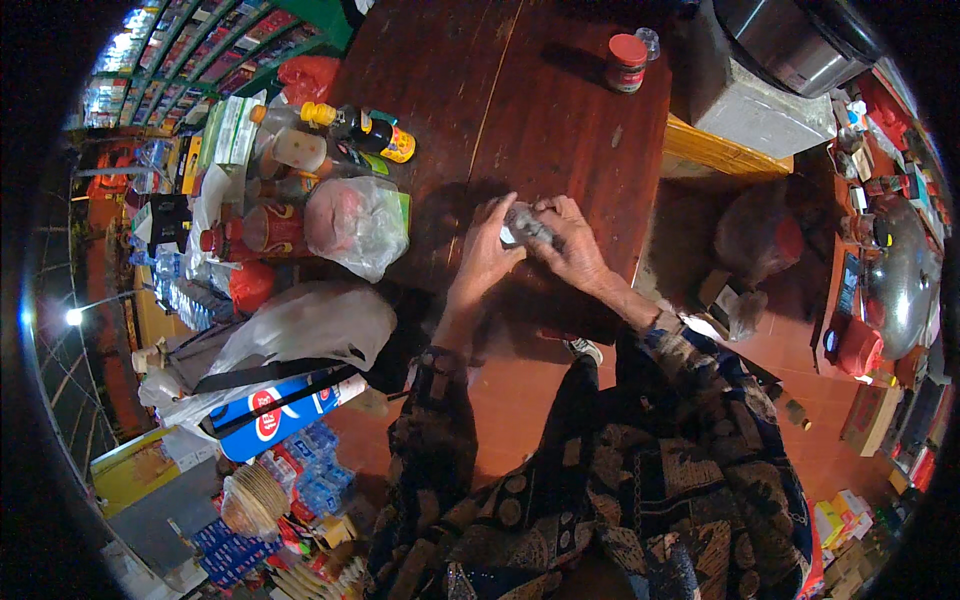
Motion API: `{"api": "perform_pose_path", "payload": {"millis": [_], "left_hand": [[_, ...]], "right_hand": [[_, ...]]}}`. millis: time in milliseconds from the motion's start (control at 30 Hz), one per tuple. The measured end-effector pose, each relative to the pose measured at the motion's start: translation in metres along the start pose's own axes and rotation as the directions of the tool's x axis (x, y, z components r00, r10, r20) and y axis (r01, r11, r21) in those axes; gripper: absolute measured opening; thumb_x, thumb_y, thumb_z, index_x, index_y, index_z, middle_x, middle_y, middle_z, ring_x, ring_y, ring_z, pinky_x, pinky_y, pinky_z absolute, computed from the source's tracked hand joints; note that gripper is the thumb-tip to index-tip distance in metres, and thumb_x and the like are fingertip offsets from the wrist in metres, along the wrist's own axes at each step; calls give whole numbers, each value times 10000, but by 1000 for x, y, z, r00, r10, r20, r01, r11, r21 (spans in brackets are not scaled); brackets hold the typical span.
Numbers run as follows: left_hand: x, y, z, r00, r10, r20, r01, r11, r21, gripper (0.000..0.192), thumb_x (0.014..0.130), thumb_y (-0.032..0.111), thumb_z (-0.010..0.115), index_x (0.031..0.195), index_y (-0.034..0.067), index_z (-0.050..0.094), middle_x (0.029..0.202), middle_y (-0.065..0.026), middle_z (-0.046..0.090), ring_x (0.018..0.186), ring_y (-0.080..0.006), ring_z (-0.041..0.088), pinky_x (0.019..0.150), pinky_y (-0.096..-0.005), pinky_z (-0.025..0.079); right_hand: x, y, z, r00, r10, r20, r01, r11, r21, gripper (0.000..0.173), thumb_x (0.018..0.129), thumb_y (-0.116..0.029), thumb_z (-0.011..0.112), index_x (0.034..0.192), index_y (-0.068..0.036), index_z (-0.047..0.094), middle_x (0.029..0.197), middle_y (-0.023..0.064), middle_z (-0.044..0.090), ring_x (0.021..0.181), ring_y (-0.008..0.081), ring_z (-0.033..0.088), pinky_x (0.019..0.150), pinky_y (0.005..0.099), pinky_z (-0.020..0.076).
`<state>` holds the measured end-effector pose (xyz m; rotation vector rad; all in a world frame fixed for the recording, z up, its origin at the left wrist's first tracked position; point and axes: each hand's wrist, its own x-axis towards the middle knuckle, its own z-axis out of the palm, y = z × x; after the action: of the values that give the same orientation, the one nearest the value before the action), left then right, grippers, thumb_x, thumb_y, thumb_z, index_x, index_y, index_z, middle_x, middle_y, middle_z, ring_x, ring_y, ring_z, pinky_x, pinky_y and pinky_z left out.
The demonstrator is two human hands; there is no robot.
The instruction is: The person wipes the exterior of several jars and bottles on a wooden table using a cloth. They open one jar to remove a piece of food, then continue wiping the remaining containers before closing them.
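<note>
Close over the front part of the dark red wooden table (555, 150), my two hands meet around a small clear and greyish object (527, 223). It looks like a small jar or a wrapped piece, but my fingers cover much of it. My left hand (485, 246) grips its left side between thumb and fingers, where a whitish patch shows. From the right, the bent fingers of my right hand (571, 241) press on the same object.
Left on the table are a clear plastic bag (364, 225), a dark sauce bottle (382, 136) and a red-labelled bottle (274, 227). A red-lidded jar (627, 66) stands beside a small clear container (648, 42) at the far right. Beyond the right edge is a foam box (761, 109).
</note>
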<state>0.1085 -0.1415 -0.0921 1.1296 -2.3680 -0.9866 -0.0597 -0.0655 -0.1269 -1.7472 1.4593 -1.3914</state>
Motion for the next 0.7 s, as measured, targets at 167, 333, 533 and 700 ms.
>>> {"api": "perform_pose_path", "payload": {"millis": [167, 333, 533, 700], "left_hand": [[3, -2, 0, 998, 61, -6, -61, 997, 39, 670, 683, 113, 783, 1298, -12, 548, 1228, -189, 582, 1149, -362, 556, 999, -398, 440], [13, 9, 4, 997, 74, -15, -74, 997, 5, 698, 674, 135, 836, 1294, -8, 551, 1221, -189, 587, 1148, -336, 565, 976, -398, 454], [-3, -7, 10, 994, -64, -90, 51, 989, -140, 773, 661, 120, 863, 1353, 29, 531, 1218, -134, 631, 1095, -239, 622, 968, -356, 486], [-14, -26, 33, 973, -140, -184, 50, 905, -423, 743, 659, 56, 846, 1337, 29, 542, 1198, -69, 640, 1102, -145, 593, 972, -319, 479]], "right_hand": [[9, 4, 19, 984, 136, -117, -133, 991, 30, 315, 776, 1, 669, 1069, 5, 553, 987, 186, 491, 943, 392, 504, 856, 418, 451], [17, 58, 30, 846, 440, -301, -352, 885, 306, 155, 881, -48, 639, 1004, 2, 560, 894, 86, 546, 812, 205, 534, 741, 329, 465], [2, 20, -3, 955, 280, -100, -234, 914, 332, 231, 835, -39, 691, 1049, -2, 611, 952, 112, 587, 898, 216, 588, 780, 354, 485], [21, 6, -5, 988, 81, 131, -70, 994, -90, 332, 740, -15, 708, 1066, -28, 645, 1037, 171, 525, 1022, 367, 537, 836, 437, 491]]}}
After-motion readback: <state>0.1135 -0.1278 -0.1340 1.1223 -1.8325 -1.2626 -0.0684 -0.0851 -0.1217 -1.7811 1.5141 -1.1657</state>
